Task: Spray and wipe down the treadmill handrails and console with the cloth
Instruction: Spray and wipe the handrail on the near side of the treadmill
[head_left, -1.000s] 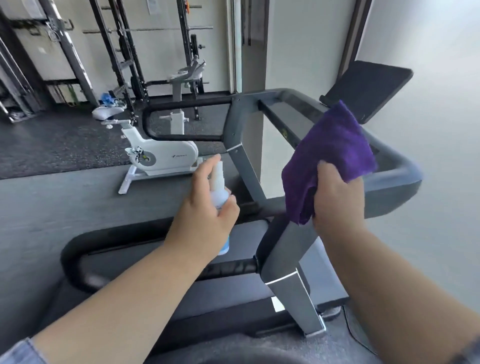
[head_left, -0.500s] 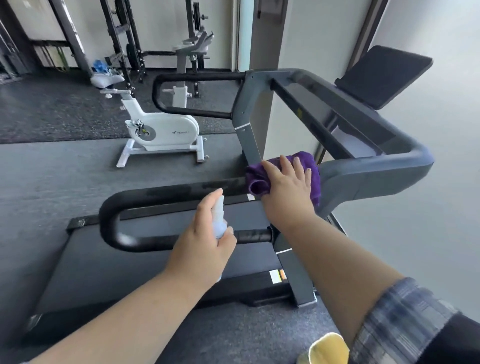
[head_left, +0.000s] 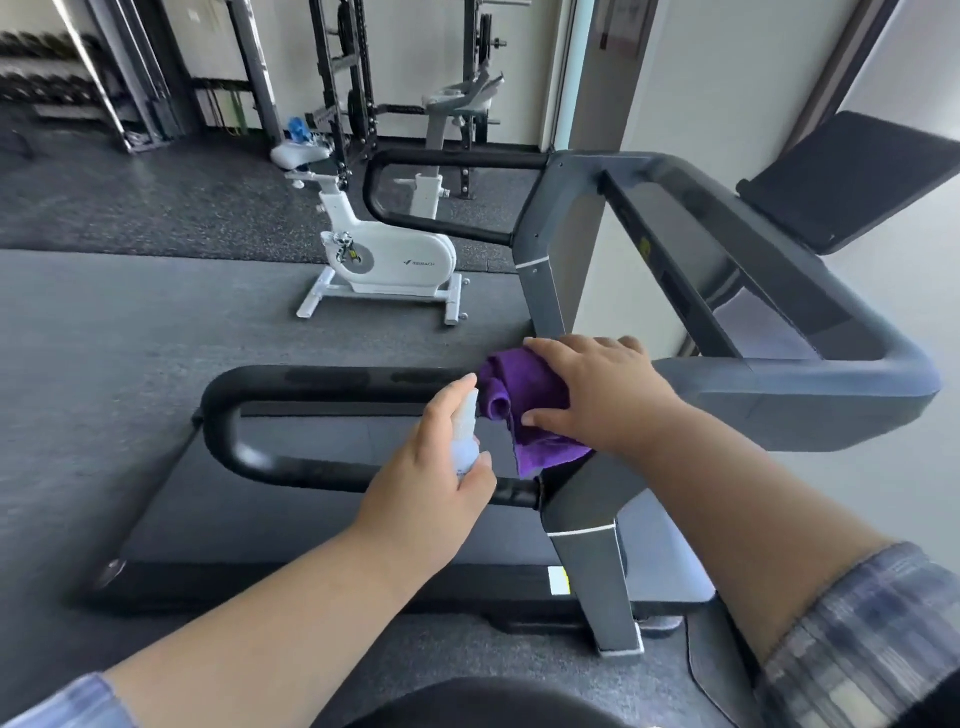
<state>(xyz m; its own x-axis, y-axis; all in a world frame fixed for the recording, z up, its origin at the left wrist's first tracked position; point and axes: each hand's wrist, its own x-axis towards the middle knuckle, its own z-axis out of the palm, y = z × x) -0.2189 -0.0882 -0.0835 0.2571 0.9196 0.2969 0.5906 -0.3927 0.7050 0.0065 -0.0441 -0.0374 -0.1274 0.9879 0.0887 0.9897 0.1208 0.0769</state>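
A dark grey treadmill stands in front of me, its near black looped handrail (head_left: 291, 378) running left from the grey upright (head_left: 587, 525). My right hand (head_left: 602, 395) presses a crumpled purple cloth (head_left: 524, 405) onto the handrail where it meets the upright. My left hand (head_left: 441, 467) grips a small clear spray bottle (head_left: 465, 431) just left of the cloth, index finger on its top. The far handrail (head_left: 441, 161) and the dark console screen (head_left: 852, 182) lie beyond.
The black treadmill belt (head_left: 291, 519) lies below the near rail. A white exercise bike (head_left: 384, 254) stands on the grey floor behind, with black weight racks (head_left: 343, 78) along the back wall. A light wall (head_left: 919, 291) is close on the right.
My right hand brought the purple cloth down from the upper frame onto the near handrail joint and has shifted slightly left on it. My left hand with the bottle has stayed close by.
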